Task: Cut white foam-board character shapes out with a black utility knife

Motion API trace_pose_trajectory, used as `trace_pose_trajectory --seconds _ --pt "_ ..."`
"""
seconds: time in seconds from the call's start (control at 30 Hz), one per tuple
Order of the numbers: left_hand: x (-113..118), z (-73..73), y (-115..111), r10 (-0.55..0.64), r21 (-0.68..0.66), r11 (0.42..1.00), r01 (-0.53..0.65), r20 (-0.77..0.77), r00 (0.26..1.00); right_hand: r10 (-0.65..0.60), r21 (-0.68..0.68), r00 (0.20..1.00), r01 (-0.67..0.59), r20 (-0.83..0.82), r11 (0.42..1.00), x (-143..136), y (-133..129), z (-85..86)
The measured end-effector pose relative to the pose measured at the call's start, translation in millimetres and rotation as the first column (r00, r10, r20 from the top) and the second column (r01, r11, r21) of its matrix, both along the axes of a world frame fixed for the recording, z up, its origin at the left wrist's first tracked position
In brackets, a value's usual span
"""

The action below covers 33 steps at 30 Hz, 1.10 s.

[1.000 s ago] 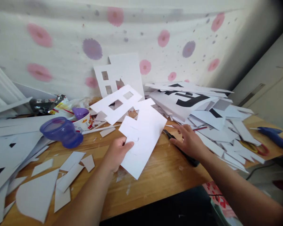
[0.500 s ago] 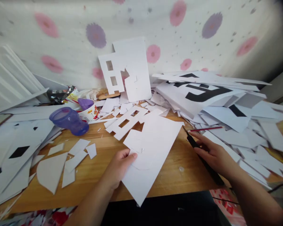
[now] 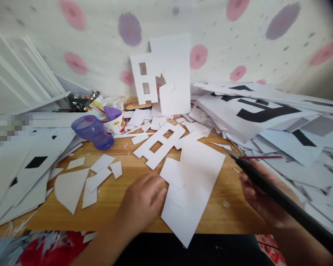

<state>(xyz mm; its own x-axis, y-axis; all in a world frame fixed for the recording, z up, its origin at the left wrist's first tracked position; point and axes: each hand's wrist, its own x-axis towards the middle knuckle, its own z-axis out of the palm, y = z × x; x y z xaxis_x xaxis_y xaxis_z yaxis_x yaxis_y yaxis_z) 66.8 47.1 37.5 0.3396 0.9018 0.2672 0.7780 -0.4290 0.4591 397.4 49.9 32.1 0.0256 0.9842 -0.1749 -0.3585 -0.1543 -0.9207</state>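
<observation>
A white foam-board sheet (image 3: 202, 162) with stepped cut edges lies slanted over the table's front edge. A small mark shows near its middle. My left hand (image 3: 144, 197) hovers at its left edge, slightly blurred, fingers curved and thumb apart, with nothing visible in it. To the right, my right hand (image 3: 269, 192) is closed around a black pen-shaped cutter (image 3: 283, 201), its thin tip pointing left toward the sheet's right corner. Just beyond the sheet lies a white cut-out with square openings (image 3: 161, 142); whether the two touch is hard to tell.
White offcuts (image 3: 100, 177) lie at left near a purple boot-shaped cup (image 3: 93, 131) and a paper tub (image 3: 118, 123). Piled boards with black shapes (image 3: 252, 111) and a dark red pencil (image 3: 262, 157) are at right. A cut panel (image 3: 174, 74) leans on the wall.
My left hand has let go of the sheet, which now rests lower on the table. My right hand has turned and lifted the cutter nearer the camera. The view has swung left.
</observation>
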Motion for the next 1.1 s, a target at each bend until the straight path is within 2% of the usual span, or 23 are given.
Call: trace_pose_trajectory --seconds 0.03,0.1,0.2,0.33,0.43,0.57,0.63,0.73,0.83,0.9,0.97,1.1 --pt "5.6 -4.7 -4.7 -0.077 0.021 0.997 0.079 -0.053 0.996 -0.005 0.025 0.999 0.006 -0.036 1.000 -14.6 7.0 -0.5" --pt "16.9 -13.8 -12.0 -0.178 -0.031 0.984 0.176 -0.185 0.966 -0.001 0.118 1.000 0.003 -0.021 0.993 -43.5 22.5 -0.2" --pt "26.5 -21.7 -16.5 -0.242 -0.183 0.964 0.191 -0.315 0.918 0.059 0.269 0.998 -0.065 0.031 0.961 -80.4 44.4 -0.5" --pt "24.9 -23.0 -15.1 -0.289 -0.268 0.942 0.203 -0.337 0.896 0.105 0.273 0.979 -0.151 0.177 0.950 -110.9 65.6 -10.0" --pt "21.1 -24.4 -14.1 -0.298 -0.259 0.941 0.217 -0.330 0.896 0.054 0.299 0.979 -0.112 0.196 0.948 -113.5 79.5 -15.8" --pt "16.2 -28.2 -13.4 -0.333 -0.230 0.936 0.267 -0.330 0.883 -0.201 0.360 0.968 0.136 0.150 0.923 -91.6 95.9 -9.5" --pt "14.3 -28.8 -13.3 -0.342 -0.221 0.935 0.279 -0.339 0.877 -0.245 0.371 0.960 0.179 0.137 0.911 -81.9 97.4 -5.1" --pt "13.5 -27.8 -14.5 -0.324 -0.202 0.942 0.267 -0.342 0.882 -0.169 0.362 0.975 0.109 0.141 0.926 -83.6 89.2 -5.5" --pt "15.1 -26.9 -16.2 -0.295 -0.186 0.952 0.245 -0.328 0.898 -0.072 0.374 0.947 -0.053 0.313 0.926 -101.1 75.7 -11.6" --pt "16.3 -27.0 -16.6 -0.286 -0.194 0.953 0.234 -0.317 0.904 -0.023 0.399 0.898 -0.172 0.439 0.900 -113.4 68.7 -15.2" --pt "17.0 -27.4 -16.7 -0.285 -0.207 0.951 0.228 -0.307 0.908 0.005 0.434 0.868 -0.253 0.496 0.865 -122.0 64.8 -17.4" --pt "17.8 -27.5 -17.0 -0.278 -0.225 0.950 0.216 -0.298 0.913 0.014 0.450 0.829 -0.318 0.560 0.834 -126.8 63.6 -18.2"
